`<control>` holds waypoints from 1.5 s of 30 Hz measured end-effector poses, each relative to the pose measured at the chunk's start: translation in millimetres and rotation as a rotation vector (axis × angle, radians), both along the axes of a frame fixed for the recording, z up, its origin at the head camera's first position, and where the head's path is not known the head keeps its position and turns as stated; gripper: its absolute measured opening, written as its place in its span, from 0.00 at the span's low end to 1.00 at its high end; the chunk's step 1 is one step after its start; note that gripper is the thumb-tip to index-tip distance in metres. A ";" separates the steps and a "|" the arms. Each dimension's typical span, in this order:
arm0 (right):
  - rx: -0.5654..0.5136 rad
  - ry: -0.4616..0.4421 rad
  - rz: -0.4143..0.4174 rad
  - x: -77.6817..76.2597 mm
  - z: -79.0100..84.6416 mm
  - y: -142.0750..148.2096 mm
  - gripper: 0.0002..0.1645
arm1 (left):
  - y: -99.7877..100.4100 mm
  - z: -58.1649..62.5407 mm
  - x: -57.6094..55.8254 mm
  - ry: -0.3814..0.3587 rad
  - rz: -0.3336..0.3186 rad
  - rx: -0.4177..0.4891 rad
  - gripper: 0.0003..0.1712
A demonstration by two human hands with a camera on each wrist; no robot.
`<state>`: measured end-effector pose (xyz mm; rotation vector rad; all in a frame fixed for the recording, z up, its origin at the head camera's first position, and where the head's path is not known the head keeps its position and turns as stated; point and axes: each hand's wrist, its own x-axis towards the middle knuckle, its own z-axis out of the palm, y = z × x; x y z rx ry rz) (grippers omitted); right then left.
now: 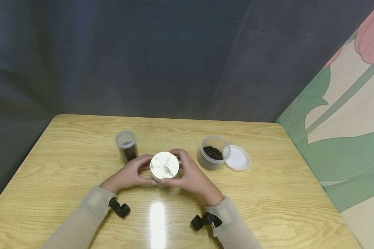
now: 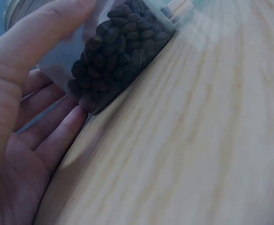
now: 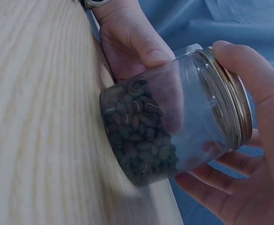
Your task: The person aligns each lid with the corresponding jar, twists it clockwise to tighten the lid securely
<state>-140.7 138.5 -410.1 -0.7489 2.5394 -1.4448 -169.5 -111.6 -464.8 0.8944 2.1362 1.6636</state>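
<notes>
Head: jar (image 1: 164, 166) on counter (image 1: 274, 200) between left-hand grip (image 1: 131, 177) and right-hand grip (image 1: 191, 174) — both curled round it. Tub (image 1: 207, 163) and white lid (image 1: 238, 159) to right; tall jar (image 1: 129, 150) near left fingers.

Left wrist: dark beans (image 2: 118, 56) inside jar, thumb across side.

Right wrist: thumb on gold lid (image 3: 239, 101) — jar base on counter.

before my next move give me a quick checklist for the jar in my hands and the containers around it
1. Jar upright, base on the table: ok.
2. Left hand round the jar's side: ok.
3. Right hand holding the jar near its top, thumb at the gold lid: ok.
4. Gold lid screwed tight: cannot tell; it is on.
5. Tub covered: not ok; open, white lid beside it.
6. Slim container closed: cannot tell.
</notes>
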 end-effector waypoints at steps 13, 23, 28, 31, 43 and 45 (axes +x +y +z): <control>-0.054 -0.098 0.027 -6.7 0.4 15.8 0.61 | 1.3 0.2 -0.4 -0.006 0.006 0.012 0.46; -0.014 -0.167 0.045 -10.3 -3.3 16.8 0.59 | 1.5 -3.5 -2.8 0.007 0.012 0.009 0.44; -0.001 -0.171 0.042 -11.7 -6.1 16.0 0.55 | 2.0 -1.5 -2.7 0.011 0.028 -0.009 0.45; -0.007 -0.164 0.030 -12.3 -7.5 15.6 0.53 | 2.0 -0.8 -2.9 0.004 0.039 -0.023 0.45; -0.051 -0.124 0.004 -14.7 -15.5 12.5 0.50 | 2.2 -1.5 -2.7 -0.007 0.068 -0.053 0.45; -0.065 -0.114 0.002 -15.1 -17.2 11.5 0.50 | 2.9 -1.8 -2.7 0.006 0.072 -0.047 0.44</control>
